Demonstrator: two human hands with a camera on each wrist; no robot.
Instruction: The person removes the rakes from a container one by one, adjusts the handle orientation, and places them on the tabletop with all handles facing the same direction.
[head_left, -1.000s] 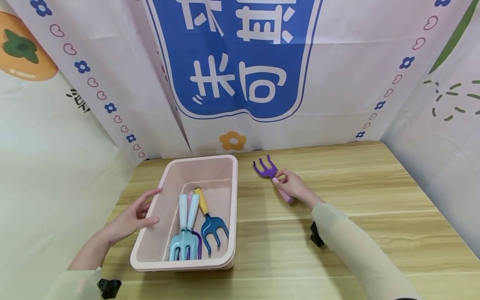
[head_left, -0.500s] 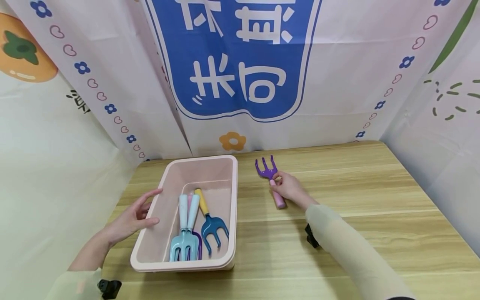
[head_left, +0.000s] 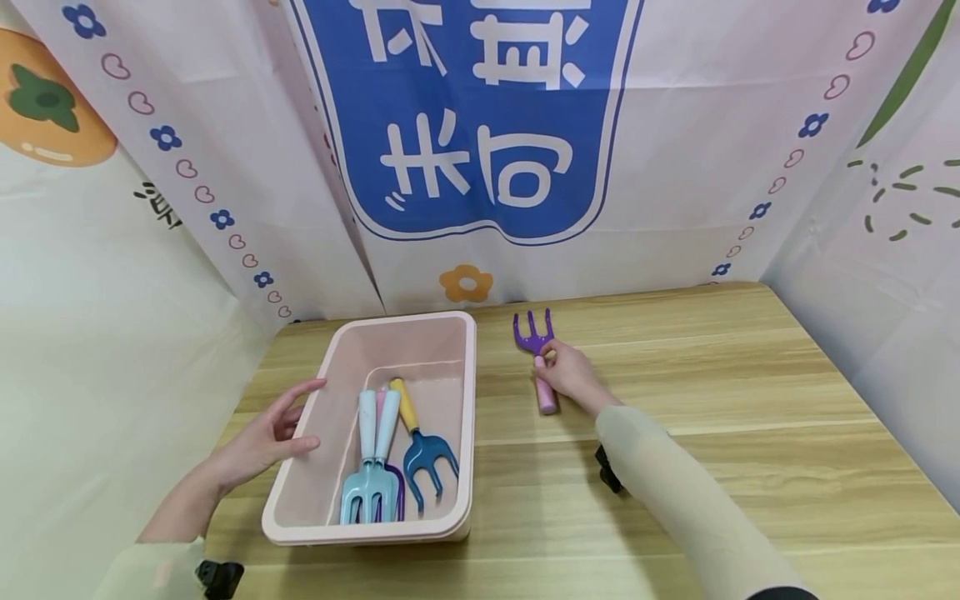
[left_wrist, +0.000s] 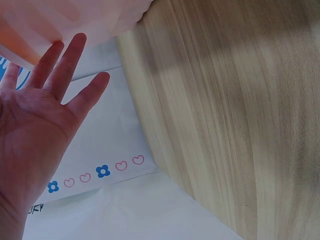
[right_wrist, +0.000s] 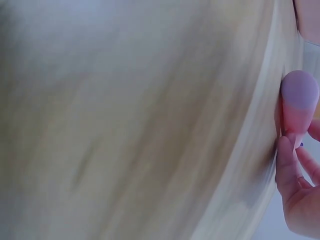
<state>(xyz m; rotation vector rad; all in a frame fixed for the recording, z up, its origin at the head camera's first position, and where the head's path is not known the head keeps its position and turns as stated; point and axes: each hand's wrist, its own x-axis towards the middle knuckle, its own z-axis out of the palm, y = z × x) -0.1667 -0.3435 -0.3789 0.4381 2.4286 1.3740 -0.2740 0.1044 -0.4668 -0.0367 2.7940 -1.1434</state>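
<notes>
My right hand [head_left: 576, 377] pinches a small hand rake [head_left: 545, 395] near the neck, with thumb and fingers on its pink handle. Its purple three-tined head points to the back of the table; the pink handle end [right_wrist: 299, 92] shows close to the tabletop in the right wrist view. At the pink plastic bin [head_left: 468, 417], my left hand [head_left: 262, 440] rests by the left rim with fingers spread and mostly straight. In the left wrist view, the left fingertips [left_wrist: 77, 42] lie against or close to the bin wall.
Inside the bin lie light-blue garden forks [head_left: 371, 487], a dark-blue rake [head_left: 427, 454] with a yellow handle, and a partly hidden purple tool [head_left: 400, 492]. The wooden table [head_left: 712, 417] meets a printed cloth backdrop [head_left: 675, 183] behind and at both sides.
The rake has turned from slanting to nearly upright in the head view, its handle end swinging left. My right hand has shifted slightly left with it. The left hand and bin stay put.
</notes>
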